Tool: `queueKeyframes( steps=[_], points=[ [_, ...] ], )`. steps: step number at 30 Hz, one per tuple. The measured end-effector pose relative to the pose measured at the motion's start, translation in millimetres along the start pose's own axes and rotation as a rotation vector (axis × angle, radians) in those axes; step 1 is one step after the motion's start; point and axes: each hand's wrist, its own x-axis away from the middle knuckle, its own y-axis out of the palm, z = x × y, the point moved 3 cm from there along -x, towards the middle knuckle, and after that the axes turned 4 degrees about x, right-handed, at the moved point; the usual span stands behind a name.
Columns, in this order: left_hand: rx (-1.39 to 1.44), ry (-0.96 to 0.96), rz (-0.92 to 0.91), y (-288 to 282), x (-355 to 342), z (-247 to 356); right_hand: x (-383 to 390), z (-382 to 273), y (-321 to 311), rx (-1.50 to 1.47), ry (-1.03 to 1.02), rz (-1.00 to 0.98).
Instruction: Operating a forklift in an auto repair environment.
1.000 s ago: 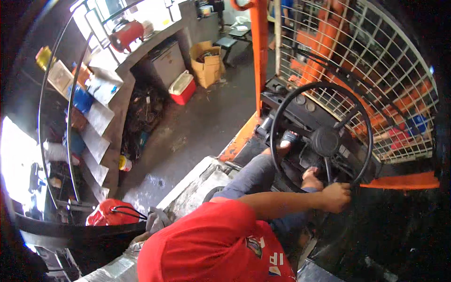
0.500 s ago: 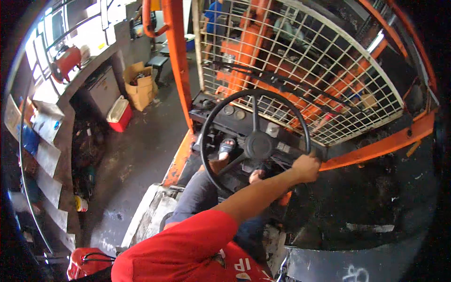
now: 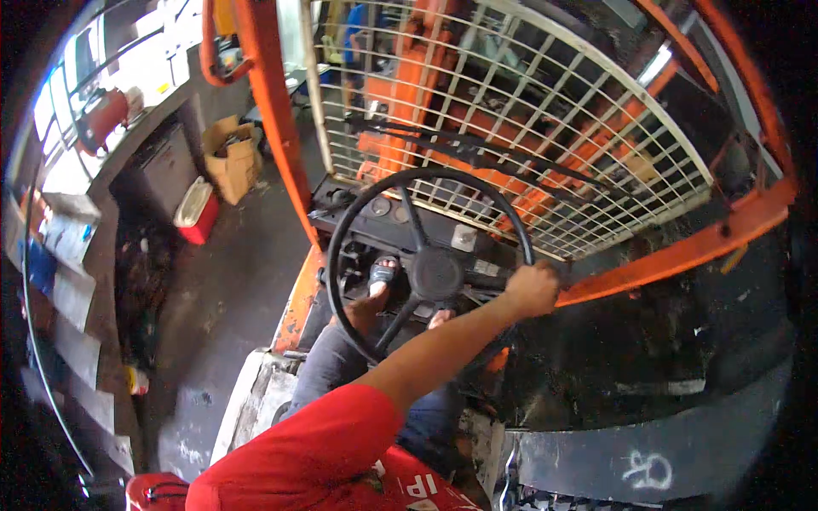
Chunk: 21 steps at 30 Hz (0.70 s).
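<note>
My left arm, in a red sleeve, reaches across my body to the right side of a black steering wheel (image 3: 341, 230). There my left hand (image 3: 535, 288) is closed in a fist around the rim. One spoke points up and slightly left from the round hub (image 3: 436, 272); another runs down to the left. Behind the wheel lies a dark dashboard with round gauges (image 3: 381, 207) and a small pale block (image 3: 464, 238). Below it, my sandalled foot (image 3: 384, 270) rests near the floor controls. My right hand is out of the picture.
Orange posts (image 3: 273, 111) and a cream wire grille (image 3: 545, 119) frame the vehicle's front, with an orange mast (image 3: 409, 94) beyond. Left on the floor stand a red cooler (image 3: 197, 213) and a cardboard box (image 3: 232, 162). A person in blue (image 3: 354, 34) is beyond the grille.
The steering wheel has turned a little anticlockwise, and my left hand has moved upward with its rim. The whole view has shifted, so the surroundings sit further left.
</note>
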Motion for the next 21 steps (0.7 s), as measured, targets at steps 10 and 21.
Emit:
queueKeyframes(
  steps=[10, 21],
  points=[
    [0.120, 0.204, -0.092, 33, 132, 24, -10, -38, 39, -0.128, -0.042, -0.277],
    [-0.029, -0.083, 0.166, -136, 250, -64, 31, -11, 17, -0.206, 0.203, -0.298]
  ],
)
